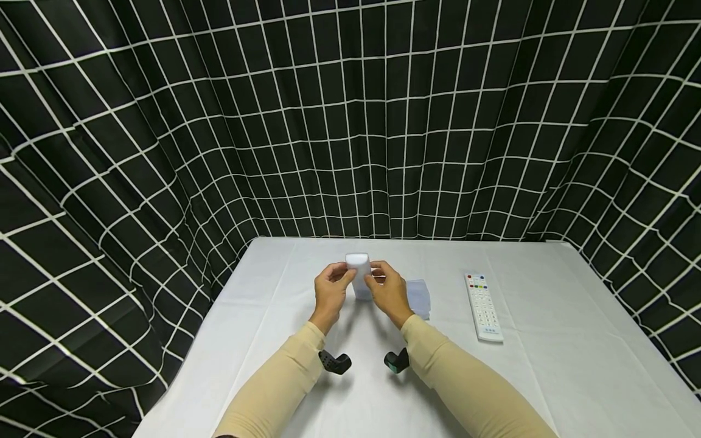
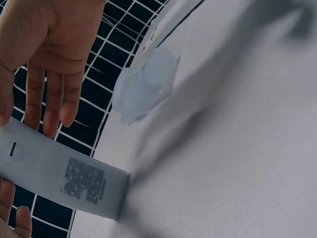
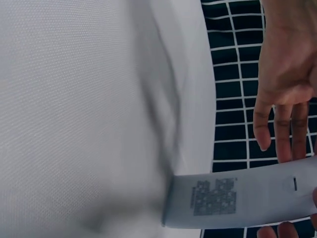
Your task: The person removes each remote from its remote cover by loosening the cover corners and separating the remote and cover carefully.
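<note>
Head view shows a slim, pale, round-cornered case [image 1: 358, 278] roughly upright between the left hand [image 1: 330, 294] and right hand [image 1: 390, 292], which pinch its sides; whether its base touches the bench [image 1: 438, 359] is hard to tell. Both wrist views reveal a dark printed patch [image 2: 84, 180] and short slot [image 2: 13, 149] that the head view misses.

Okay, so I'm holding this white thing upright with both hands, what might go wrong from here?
Two possible risks. The white thing is tall and narrow, held near its upper part by the fingers and thumbs of your left hand and right hand, so it might slip or tip if one lets go. Also, the blue sheet lies close beside your right hand, which could brush it when lowered.
</note>
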{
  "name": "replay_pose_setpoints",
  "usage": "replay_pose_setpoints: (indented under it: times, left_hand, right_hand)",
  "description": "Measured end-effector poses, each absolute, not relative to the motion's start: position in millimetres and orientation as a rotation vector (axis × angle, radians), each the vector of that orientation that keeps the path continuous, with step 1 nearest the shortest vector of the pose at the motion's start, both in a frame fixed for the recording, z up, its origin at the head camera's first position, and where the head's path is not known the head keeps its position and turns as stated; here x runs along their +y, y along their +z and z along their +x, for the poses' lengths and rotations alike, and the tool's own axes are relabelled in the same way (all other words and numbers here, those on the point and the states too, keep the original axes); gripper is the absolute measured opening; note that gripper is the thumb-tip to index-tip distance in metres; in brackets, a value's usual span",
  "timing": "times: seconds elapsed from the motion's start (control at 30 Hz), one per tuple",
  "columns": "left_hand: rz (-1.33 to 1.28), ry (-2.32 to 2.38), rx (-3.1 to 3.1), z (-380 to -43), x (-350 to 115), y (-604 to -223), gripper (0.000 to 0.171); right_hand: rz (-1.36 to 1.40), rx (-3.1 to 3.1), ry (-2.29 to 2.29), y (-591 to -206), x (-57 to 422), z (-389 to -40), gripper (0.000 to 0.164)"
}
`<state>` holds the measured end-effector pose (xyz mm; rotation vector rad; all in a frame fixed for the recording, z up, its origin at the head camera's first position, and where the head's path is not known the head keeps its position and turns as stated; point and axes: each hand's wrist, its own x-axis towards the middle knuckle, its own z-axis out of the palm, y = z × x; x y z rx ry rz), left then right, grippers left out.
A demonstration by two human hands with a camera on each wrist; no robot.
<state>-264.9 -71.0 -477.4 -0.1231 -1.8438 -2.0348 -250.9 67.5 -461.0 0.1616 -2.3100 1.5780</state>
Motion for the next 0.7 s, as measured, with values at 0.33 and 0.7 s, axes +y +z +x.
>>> replay_pose_setpoints:
  times: [0.33, 0.7]
  left_hand:
    - [-0.089, -2.016, -1.988, -262, -68, -480, 0.035]
    - [0.0, -1.976, -2.052, -262, -64, -489, 0.025]
  right_hand:
    - [0.099, -2.323, 1.563, -460, 67, -251, 0.025]
    - [0.058, -2.334, 1.574, -462, 68, -251, 0.022]
